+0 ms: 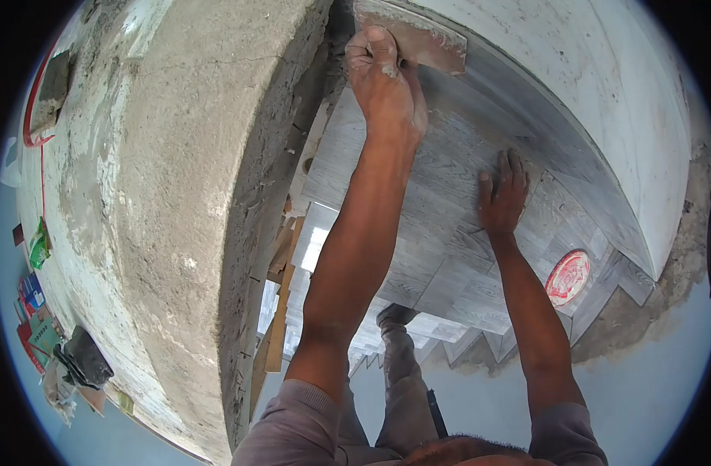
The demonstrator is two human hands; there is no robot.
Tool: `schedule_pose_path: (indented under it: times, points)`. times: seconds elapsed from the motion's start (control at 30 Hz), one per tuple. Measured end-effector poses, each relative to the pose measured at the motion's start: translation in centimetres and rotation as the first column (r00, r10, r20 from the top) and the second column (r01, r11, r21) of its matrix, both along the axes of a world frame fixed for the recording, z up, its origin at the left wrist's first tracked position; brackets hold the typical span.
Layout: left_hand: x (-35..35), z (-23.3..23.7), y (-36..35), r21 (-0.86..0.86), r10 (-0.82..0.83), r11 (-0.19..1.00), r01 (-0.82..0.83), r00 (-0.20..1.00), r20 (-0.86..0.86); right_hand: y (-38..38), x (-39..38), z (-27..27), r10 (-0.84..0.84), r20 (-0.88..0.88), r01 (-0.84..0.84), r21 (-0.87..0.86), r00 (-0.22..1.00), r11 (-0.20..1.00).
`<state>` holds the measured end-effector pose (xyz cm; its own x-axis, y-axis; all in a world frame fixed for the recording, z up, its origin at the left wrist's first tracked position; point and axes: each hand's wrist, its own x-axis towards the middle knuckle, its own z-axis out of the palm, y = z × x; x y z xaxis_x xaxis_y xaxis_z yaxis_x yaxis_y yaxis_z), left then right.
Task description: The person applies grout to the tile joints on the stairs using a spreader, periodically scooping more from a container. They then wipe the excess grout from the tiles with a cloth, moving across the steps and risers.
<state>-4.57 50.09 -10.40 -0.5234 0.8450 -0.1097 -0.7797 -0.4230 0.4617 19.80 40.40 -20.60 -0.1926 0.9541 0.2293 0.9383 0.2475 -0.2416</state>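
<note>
My left hand [382,85] is closed on a flat, tan-grey rectangular piece [433,46] with mortar-like smears along its edge. Its thumb presses on the near side, and the other fingers are partly hidden. The piece is at the top of the view, where the grey wood-look tiles [441,186] run up to a pale marbled slab [588,93]. My right hand [504,198] lies palm down on those tiles, fingers stretched out and holding nothing.
A thick rough concrete edge [177,194] fills the left side. Near my right forearm is a red-and-white round object [567,277]. Wooden strips [281,311] stand beside the concrete. Bags and packets [41,334] lie far left. A foot [396,314] shows below.
</note>
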Motion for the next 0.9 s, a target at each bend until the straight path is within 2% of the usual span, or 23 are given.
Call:
schedule_pose_path:
  times: [0.17, 0.23, 0.37, 0.43, 0.47, 0.5, 0.53, 0.57, 0.63, 0.73, 0.9]
  points:
    - [0.3, 0.0, 0.8, -0.055, 0.033, 0.998, -0.034, 0.999, -0.015, 0.0, 0.0, 0.0, -0.005, 0.002, 0.005, -0.014, 1.0, 1.0]
    - [0.1, -0.4, 1.1, -0.101, 0.041, 0.994, -0.051, 0.995, -0.094, 0.0, -0.1, 0.1, -0.008, -0.002, 0.008, -0.012, 1.0, 1.0]
    - [0.7, -1.3, 0.8, -0.099, 0.029, 0.994, -0.04, 0.993, -0.115, 0.0, 0.1, -0.1, 0.009, -0.012, -0.009, 0.005, 1.0, 1.0]
    - [1.4, -2.6, -0.4, -0.289, 0.002, 0.957, -0.022, 0.997, -0.071, 0.0, 0.1, -0.1, 0.01, -0.018, -0.01, 0.005, 1.0, 1.0]
    - [1.4, -3.4, -0.7, -0.286, 0.006, 0.958, -0.025, 0.998, -0.069, 0.1, 0.0, 0.0, 0.013, -0.016, -0.013, 0.008, 1.0, 1.0]
    - [1.5, -4.2, -1.1, -0.195, 0.02, 0.98, -0.029, 0.999, -0.047, 0.0, 0.0, 0.0, 0.012, -0.004, -0.012, 0.01, 1.0, 1.0]
    - [1.5, -3.8, -1.3, -0.104, 0.032, 0.994, -0.034, 0.999, -0.025, 0.0, 0.0, 0.0, 0.011, 0.006, -0.011, 0.009, 1.0, 1.0]
    - [1.2, -3.6, -1.2, -0.107, 0.033, 0.994, -0.036, 0.999, -0.024, 0.1, 0.1, -0.1, 0.013, 0.007, -0.013, 0.006, 1.0, 1.0]
    - [0.4, -2.6, -0.8, -0.004, 0.031, 1.0, -0.031, 0.998, -0.046, 0.0, 0.2, -0.2, 0.022, -0.002, -0.022, 0.017, 1.0, 1.0]
    - [-0.2, -0.9, -0.3, 0.046, 0.048, 0.998, -0.044, 0.995, -0.089, 0.1, 0.2, -0.2, 0.017, -0.001, -0.017, 0.01, 1.0, 1.0]
    - [-0.8, 0.9, 0.4, 0.01, 0.07, 0.998, -0.069, 0.993, -0.092, 0.1, 0.1, -0.1, 0.019, 0.01, -0.019, 0.007, 1.0, 1.0]
